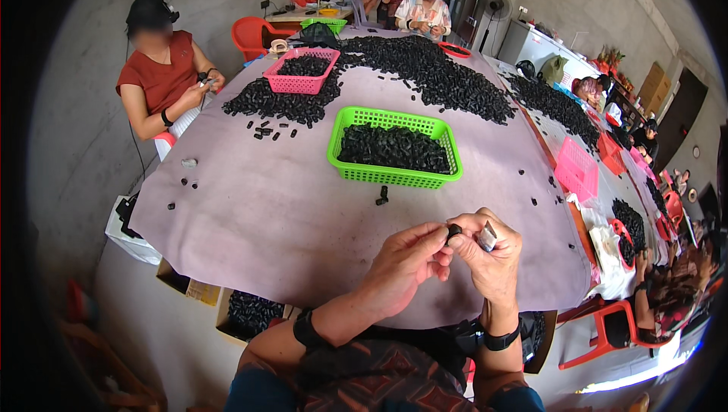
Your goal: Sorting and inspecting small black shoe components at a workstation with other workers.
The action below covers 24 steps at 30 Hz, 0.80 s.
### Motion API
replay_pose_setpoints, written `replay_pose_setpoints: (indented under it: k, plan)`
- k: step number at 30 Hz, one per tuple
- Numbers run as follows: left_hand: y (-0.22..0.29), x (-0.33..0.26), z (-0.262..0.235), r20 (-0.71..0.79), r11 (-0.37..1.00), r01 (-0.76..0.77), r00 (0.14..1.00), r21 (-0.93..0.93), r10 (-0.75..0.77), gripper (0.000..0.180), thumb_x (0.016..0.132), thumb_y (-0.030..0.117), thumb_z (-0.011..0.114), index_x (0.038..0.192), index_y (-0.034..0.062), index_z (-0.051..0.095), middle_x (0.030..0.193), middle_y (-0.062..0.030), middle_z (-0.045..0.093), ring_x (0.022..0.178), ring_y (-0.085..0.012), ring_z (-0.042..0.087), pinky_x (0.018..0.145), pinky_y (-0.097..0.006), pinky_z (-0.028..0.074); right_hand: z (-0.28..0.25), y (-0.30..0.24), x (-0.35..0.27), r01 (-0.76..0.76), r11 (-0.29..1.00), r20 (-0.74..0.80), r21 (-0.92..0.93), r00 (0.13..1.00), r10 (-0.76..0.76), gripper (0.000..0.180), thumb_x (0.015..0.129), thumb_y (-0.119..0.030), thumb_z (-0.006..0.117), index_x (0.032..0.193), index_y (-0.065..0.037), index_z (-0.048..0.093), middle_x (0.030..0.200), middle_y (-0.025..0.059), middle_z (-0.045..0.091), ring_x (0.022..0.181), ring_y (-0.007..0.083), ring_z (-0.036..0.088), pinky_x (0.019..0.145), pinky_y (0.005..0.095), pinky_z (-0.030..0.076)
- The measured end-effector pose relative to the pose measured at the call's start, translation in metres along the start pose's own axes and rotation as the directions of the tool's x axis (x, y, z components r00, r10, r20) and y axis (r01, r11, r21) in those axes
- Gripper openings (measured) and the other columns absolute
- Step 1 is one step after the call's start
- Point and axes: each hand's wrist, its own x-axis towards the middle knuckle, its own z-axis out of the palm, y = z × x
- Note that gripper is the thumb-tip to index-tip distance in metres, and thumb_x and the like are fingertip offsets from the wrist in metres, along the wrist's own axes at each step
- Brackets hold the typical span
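Observation:
Over the near part of the table, my left hand [409, 264] pinches a small black cylindrical piece [454, 232] between thumb and fingertips. My right hand [497, 264] meets it there, its thumb close against the piece. A small flat whitish-grey tool [487, 237], maybe a wrapped blade, sticks up from the right hand's closed grip; its lower end is hidden. Beyond my hands stands a green plastic basket [345, 170] filled with similar black pieces [394, 146]. A few loose black pieces [382, 196] lie just in front of that basket.
A pink basket [292, 85] and a large heap of black pieces [425, 70] cover the table's far side. At the left sits a co-worker [163, 70] handling something small. Another person [425, 14] works at the far end. Boxes of black pieces [254, 313] stand below the near edge.

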Motion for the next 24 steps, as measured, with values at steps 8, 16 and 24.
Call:
replay_pose_setpoints:
  k: [8,16,24]
  plan:
    - [-0.001,0.006,-0.004,-0.001,0.999,0.036,0.999,0.023,-0.036,0.019,0.092,0.020,0.047,0.097,0.0049,0.056,0.081,-0.0006,0.053,0.070,-0.0090,0.049,0.063,-0.027,0.043,-0.003,0.001,0.006,0.021,0.998,-0.005,-0.055,1.000,-0.021,0.009,0.082,-0.006,0.061,0.082,0.004,0.062,0.071,0.0042,0.056,0.063,0.0102,0.055,0.056,0.0221,0.044]
    - [-0.003,0.007,-0.006,-0.006,0.999,0.041,0.999,-0.005,-0.041,0.018,0.092,0.019,0.047,0.097,0.0050,0.057,0.082,0.0000,0.052,0.071,-0.0088,0.048,0.062,-0.028,0.042,-0.007,0.011,0.006,-0.135,0.981,0.001,0.139,0.991,0.137,0.013,0.085,-0.010,0.058,0.082,0.002,0.061,0.073,0.0036,0.059,0.067,0.0083,0.053,0.060,0.0228,0.044]
    - [-0.004,0.005,-0.004,-0.130,0.998,0.010,0.991,0.055,-0.002,0.014,0.090,0.017,0.051,0.096,0.0060,0.057,0.081,0.0007,0.054,0.075,-0.0084,0.051,0.065,-0.027,0.043,-0.005,0.011,0.006,-0.176,0.973,-0.040,0.150,0.982,0.184,0.003,0.078,0.002,0.058,0.079,0.002,0.060,0.069,0.0036,0.058,0.061,0.0068,0.053,0.054,0.0200,0.042]
